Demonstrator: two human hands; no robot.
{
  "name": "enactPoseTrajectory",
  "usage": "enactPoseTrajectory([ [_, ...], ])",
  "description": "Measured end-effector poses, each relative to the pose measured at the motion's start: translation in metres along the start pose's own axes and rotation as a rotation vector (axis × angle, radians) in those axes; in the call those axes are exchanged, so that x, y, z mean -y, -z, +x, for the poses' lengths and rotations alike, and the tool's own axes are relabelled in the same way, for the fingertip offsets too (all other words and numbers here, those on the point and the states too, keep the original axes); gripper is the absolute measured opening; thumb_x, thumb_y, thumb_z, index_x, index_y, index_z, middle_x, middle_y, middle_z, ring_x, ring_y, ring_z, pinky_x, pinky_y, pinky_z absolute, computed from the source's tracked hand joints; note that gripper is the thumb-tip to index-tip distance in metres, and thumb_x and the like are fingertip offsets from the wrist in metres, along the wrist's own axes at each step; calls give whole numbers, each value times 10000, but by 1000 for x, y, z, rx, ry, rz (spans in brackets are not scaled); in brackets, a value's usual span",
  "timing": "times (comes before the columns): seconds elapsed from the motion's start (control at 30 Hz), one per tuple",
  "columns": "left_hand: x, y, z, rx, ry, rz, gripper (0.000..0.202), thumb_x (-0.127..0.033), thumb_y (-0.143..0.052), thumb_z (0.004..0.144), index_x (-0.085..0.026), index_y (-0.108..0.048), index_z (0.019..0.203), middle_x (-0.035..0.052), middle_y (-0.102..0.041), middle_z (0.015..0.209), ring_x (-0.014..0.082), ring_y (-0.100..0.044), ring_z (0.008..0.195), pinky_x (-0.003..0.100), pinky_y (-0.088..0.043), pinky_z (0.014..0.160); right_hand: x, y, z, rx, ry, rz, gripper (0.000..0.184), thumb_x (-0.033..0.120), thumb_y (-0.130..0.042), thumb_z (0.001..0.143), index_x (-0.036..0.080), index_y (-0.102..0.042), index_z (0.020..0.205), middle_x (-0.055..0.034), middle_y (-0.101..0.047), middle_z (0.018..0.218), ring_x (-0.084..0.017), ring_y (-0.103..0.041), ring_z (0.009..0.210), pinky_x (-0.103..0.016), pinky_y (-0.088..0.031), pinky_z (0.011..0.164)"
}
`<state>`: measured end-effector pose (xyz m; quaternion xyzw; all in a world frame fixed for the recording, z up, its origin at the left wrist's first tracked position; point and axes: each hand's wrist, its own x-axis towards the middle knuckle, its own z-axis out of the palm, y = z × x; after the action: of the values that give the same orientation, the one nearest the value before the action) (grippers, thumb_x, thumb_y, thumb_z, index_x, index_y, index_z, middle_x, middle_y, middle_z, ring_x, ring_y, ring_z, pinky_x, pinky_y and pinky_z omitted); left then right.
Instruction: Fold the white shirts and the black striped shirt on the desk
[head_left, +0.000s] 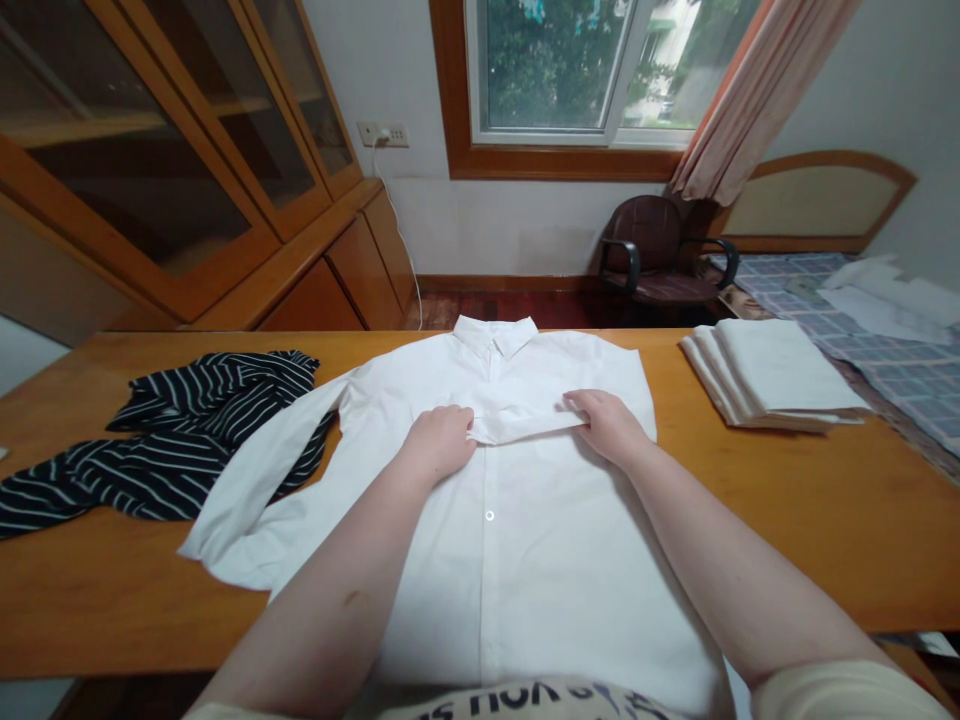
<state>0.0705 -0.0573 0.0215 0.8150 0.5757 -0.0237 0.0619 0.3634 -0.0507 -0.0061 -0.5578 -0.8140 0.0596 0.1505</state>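
A white button-up shirt [532, 560] lies front up on the table, its collar at the far edge. One sleeve [525, 428] is laid across the chest; the other spreads out to the left. My left hand [442, 440] is closed on the end of the folded sleeve, near the button placket. On the right side of the chest, my right hand [606, 425] grips the same sleeve between thumb and fingers. The shirt's bottom hem is hidden by my own clothing.
A black striped garment [180, 430] lies crumpled on the left of the wooden table [810, 530], partly under the loose sleeve. Folded white cloths [780, 370] are stacked at the right. Beyond the table are an office chair [652, 250], a cabinet [322, 270] and a bed [877, 350].
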Motion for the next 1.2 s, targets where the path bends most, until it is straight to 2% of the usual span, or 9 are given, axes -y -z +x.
enactPoseTrajectory([
  [0.2,13,7,-1,179,-9,-208,268,-443,-502,773,-219,-628,694,39,-644,699,201,-581,642,293,-382,586,-1,10,-5,151,185,137,347,307,-605,786,197,-656,1111,-95,-621,1226,-245,-540,1168,-367,-391,1005],
  [0.3,22,4,4,14,0,-277,381,-489,-398,850,-214,-656,797,51,-670,802,208,-602,749,299,-414,663,-5,17,-6,161,167,197,345,416,-543,845,209,-670,1090,-85,-650,1176,-232,-563,1137,-357,-406,986],
  [0.43,38,-11,17,-310,237,-118,390,-412,-406,867,-178,-625,1090,130,-605,1186,286,-534,1089,387,-391,906,-27,21,-4,-96,-229,-1,383,426,-465,878,163,-671,1065,-138,-635,1177,-273,-565,1106,-399,-389,974],
  [0.57,51,-21,25,-250,350,-111,292,-408,-516,803,-185,-659,927,129,-644,1060,293,-550,1053,390,-408,909,-69,19,-5,-253,-735,4,480,456,-503,828,94,-631,1118,-199,-645,1108,-311,-587,1042,-407,-431,887],
  [0.67,54,-21,26,-250,373,-252,210,-378,-536,779,-205,-633,846,94,-666,933,273,-593,933,367,-445,819,-94,15,-7,-339,-866,214,433,450,-515,808,118,-650,1051,-162,-679,1021,-275,-619,954,-366,-461,820],
  [0.83,55,-18,28,-465,476,-692,203,-415,-585,726,-217,-591,770,38,-662,824,236,-607,900,313,-449,791,-93,5,-2,-491,-909,737,328,426,-649,681,171,-648,887,-70,-697,817,-226,-639,772,-305,-493,663],
  [1.0,60,-20,34,-631,558,-1362,331,-461,-663,610,-201,-568,791,-1,-613,714,192,-604,743,305,-481,706,-73,18,0,-322,-733,1358,448,575,-462,771,188,-629,922,-97,-708,895,-254,-653,835,-368,-520,690],
  [1.1,64,-18,35,-732,591,-1596,325,-426,-668,590,-190,-536,771,-10,-601,710,167,-597,709,300,-494,700,-67,26,-2,-175,-625,1396,461,523,-380,830,196,-607,1061,-106,-660,1132,-258,-628,986,-393,-516,764],
  [1.2,71,-15,34,-814,693,-1529,282,-381,-661,589,-178,-546,748,-8,-590,700,160,-589,707,285,-495,691,-64,23,-2,-150,-642,1198,390,405,-501,790,184,-591,1097,-110,-664,1106,-241,-637,952,-357,-516,749],
])
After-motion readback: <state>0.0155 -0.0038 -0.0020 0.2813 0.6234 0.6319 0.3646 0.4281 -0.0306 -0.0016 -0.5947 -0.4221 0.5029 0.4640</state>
